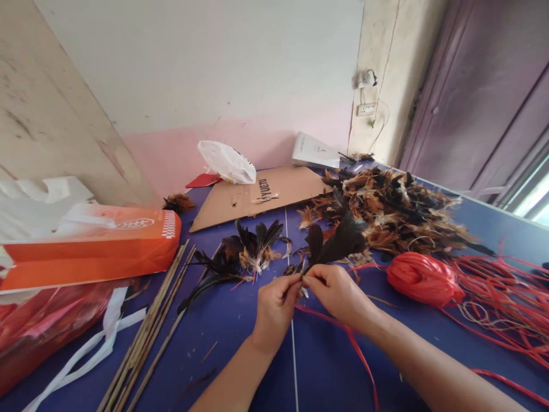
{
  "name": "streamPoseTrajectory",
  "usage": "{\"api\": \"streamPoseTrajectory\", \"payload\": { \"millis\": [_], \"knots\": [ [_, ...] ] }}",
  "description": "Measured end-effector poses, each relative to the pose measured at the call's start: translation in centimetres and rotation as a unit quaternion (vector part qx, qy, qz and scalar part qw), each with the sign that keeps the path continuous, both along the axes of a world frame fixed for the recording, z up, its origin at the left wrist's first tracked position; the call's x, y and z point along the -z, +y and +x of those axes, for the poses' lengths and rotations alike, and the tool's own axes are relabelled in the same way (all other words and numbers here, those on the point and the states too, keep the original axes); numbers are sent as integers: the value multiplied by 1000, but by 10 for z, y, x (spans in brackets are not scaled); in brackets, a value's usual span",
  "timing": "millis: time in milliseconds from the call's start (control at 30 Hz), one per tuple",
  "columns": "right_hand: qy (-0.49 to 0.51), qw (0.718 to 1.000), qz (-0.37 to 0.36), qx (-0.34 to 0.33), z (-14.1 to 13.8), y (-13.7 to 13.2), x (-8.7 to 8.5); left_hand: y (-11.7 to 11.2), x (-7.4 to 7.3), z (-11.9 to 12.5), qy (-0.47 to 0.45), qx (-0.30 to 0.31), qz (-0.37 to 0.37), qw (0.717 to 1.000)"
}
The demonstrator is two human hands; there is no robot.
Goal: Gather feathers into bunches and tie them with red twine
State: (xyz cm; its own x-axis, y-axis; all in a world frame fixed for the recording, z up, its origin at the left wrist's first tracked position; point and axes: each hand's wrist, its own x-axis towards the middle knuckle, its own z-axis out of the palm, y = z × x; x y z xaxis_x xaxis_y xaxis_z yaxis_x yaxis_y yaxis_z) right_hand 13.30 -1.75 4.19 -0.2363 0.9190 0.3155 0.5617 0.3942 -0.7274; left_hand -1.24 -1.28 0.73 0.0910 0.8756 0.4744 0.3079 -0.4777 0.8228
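My left hand [274, 306] and my right hand [337, 292] meet over the blue table [240, 343], fingers pinched together on the quill ends of a small bunch of dark feathers [338, 240] that fans up and away from them. A red plastic string [355, 343] runs from under my hands toward me. Tied dark feather bundles [244, 254] lie just left of my hands.
A big pile of brown and black feathers [394, 212] fills the far right. A ball of red string [422, 278] with loose strands lies right. Thin bamboo sticks [150, 332], an orange bag [94, 243], cardboard [257, 194] and a white bag [227, 162] sit left and behind.
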Motion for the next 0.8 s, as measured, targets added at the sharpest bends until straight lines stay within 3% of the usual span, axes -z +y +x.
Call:
{"api": "streamPoseTrajectory", "payload": {
  "millis": [67,133,267,333,400,467,533,600,700,800],
  "knots": [
    [14,1000,-21,7,-1,1,2,-1,0,-1,46,1,53,998],
    [14,1000,-10,10,-4,-1,1,-1,0,0,51,-1,59,997],
    [27,998,19,-55,-7,-11,-9,0,-1,3,-70,-21,-56,996],
    [41,991,-18,-124,-2,-11,-12,2,-3,2,-182,-9,-140,973],
    [39,982,-82,-162,5,-6,-12,5,-6,0,-304,33,-240,921],
    [46,983,-111,-138,12,2,-9,6,-10,-4,-404,81,-345,843],
    [87,986,-106,-93,16,10,-3,5,-14,-6,-465,116,-424,768],
    [145,978,-123,-91,16,15,1,2,-16,-6,-493,153,-473,714],
    [201,952,-167,-162,11,14,4,-4,-16,-5,-500,210,-514,665],
    [191,945,-157,-214,7,12,5,-7,-13,-4,-491,242,-538,641]
  ]
}}
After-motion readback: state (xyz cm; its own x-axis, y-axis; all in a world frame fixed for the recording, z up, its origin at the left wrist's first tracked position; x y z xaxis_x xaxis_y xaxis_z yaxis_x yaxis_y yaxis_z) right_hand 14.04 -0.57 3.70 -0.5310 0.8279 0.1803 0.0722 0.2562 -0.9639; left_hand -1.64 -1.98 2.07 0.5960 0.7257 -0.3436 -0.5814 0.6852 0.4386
